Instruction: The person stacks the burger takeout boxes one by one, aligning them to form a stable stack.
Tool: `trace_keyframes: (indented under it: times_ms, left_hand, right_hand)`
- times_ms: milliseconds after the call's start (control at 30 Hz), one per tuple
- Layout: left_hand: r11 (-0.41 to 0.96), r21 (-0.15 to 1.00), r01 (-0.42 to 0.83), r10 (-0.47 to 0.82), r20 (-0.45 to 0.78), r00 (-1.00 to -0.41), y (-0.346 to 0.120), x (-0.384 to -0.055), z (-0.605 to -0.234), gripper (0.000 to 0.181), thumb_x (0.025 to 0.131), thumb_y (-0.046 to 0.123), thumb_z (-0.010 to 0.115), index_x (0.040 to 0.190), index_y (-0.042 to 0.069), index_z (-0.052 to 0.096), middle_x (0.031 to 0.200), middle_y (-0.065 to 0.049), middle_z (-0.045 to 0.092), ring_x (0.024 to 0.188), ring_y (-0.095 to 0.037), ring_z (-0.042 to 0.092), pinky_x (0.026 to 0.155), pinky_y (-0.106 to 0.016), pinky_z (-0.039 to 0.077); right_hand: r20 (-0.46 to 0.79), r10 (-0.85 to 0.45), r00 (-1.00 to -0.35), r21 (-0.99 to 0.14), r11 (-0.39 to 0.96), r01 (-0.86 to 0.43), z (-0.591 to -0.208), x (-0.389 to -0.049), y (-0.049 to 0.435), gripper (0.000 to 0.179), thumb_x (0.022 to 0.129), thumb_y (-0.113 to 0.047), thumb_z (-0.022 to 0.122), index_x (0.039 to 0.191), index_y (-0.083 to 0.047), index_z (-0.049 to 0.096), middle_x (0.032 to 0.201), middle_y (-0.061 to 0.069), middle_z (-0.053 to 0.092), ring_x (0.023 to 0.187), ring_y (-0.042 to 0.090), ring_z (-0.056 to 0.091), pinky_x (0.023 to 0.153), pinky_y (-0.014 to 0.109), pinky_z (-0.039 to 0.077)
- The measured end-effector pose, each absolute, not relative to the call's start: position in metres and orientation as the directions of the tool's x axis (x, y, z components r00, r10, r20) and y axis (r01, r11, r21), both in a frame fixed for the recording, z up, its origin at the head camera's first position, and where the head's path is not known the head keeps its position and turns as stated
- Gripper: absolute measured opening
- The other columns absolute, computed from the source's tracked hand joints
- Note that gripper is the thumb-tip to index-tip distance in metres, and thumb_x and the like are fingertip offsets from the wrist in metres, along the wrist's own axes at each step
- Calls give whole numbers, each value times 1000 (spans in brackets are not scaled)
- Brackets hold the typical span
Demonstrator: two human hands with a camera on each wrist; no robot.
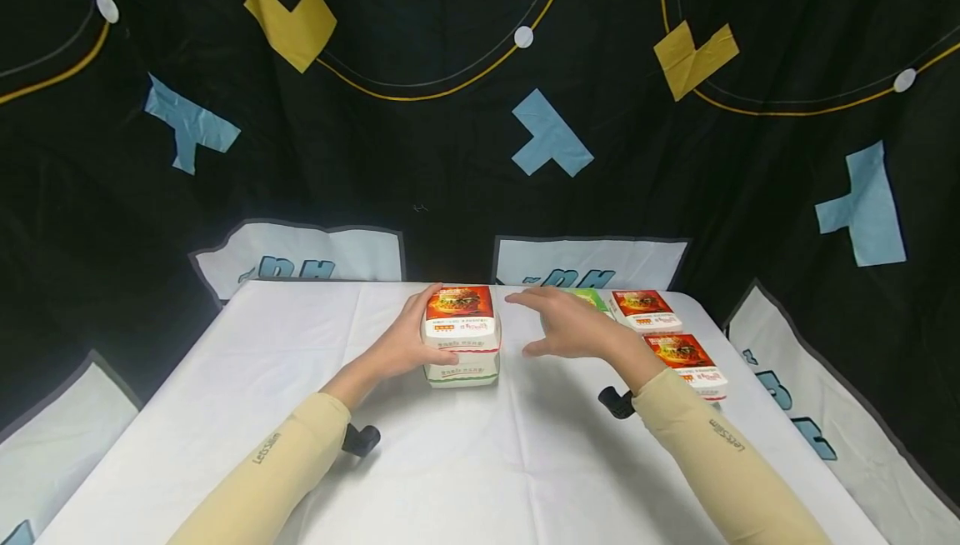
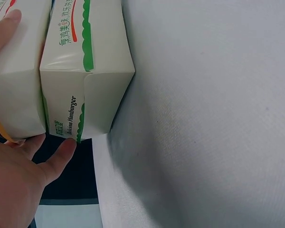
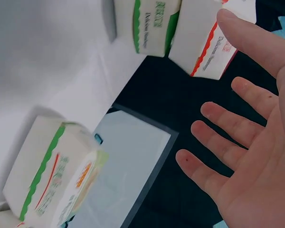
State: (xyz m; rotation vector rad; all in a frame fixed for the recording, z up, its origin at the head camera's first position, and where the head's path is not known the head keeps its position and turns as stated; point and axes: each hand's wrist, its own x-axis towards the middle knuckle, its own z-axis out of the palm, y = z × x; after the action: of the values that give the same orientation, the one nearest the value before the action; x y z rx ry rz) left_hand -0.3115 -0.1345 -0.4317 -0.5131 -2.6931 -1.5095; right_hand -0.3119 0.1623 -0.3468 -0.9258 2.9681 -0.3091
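In the head view, a hamburger box [image 1: 461,308] with a red printed top sits on a green-trimmed hamburger box [image 1: 462,376], making a stack. My left hand [image 1: 401,341] grips the stack's left side, thumb across the front of the upper box. The left wrist view shows fingertips [image 2: 66,147] at the end of the green-trimmed box [image 2: 109,95]. To the right of the stack, my right hand [image 1: 573,324] is held apart from it, fingers spread and holding nothing. Its palm faces the stack in the right wrist view.
Right of my right hand are a green-topped box [image 1: 590,298], partly hidden by that hand, and two red-topped boxes, one farther back [image 1: 645,305] and one nearer [image 1: 684,357]. All rest on a white-covered table [image 1: 450,470]. A black curtain [image 1: 420,170] hangs behind.
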Motion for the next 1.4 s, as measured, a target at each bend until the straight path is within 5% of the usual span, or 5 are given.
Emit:
trace_keyframes:
  times_ms: [467, 1400]
  left_hand:
    - [493, 823, 281, 268, 164, -949, -133, -311, -431, 122, 66, 38, 94, 159, 30, 16, 158, -5, 25, 138, -27, 36, 111, -55, 41]
    - [490, 824, 283, 266, 167, -949, -134, -312, -431, 122, 66, 37, 94, 159, 30, 16, 158, -5, 26, 138, -27, 36, 111, -55, 40]
  right_hand:
    - [46, -529, -847, -207, 824, -527, -357, -308, 205, 79, 78, -41, 85, 148, -31, 50, 153, 1, 48, 142, 28, 40, 108, 59, 43]
    - [16, -469, -883, -217, 861, -461, -370, -296, 275, 83, 78, -40, 86, 150, -21, 49, 153, 10, 48, 141, 37, 40, 108, 61, 41]
